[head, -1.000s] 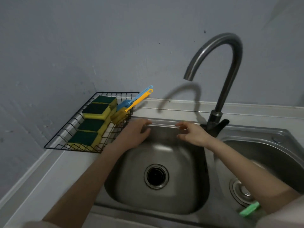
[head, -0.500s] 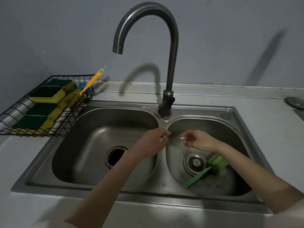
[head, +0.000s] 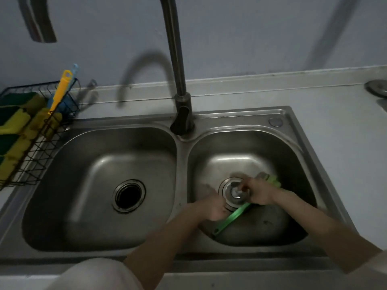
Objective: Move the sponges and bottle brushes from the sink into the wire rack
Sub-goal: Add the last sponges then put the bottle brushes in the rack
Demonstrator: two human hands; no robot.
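A green bottle brush (head: 231, 218) lies slanted in the right basin of the steel sink (head: 240, 117), with its pale green sponge head (head: 274, 181) at the far end. My right hand (head: 260, 193) is curled down over the brush's neck beside the drain strainer (head: 235, 192). My left hand (head: 211, 207) is blurred and sits low in the same basin, next to the handle. The black wire rack (head: 41, 132) at the far left holds several yellow-green sponges (head: 14, 122), a yellow brush (head: 60, 88) and a blue brush (head: 73, 69).
The tall grey faucet (head: 178, 70) rises between the two basins. The left basin shows only its open drain (head: 128, 195). Grey counter runs to the right, with a metal disc (head: 377, 88) at the edge. The wall stands close behind.
The view has tipped down and shifted right. Both hands have dropped from above the divider into the right basin, and my right hand now covers the green brush.
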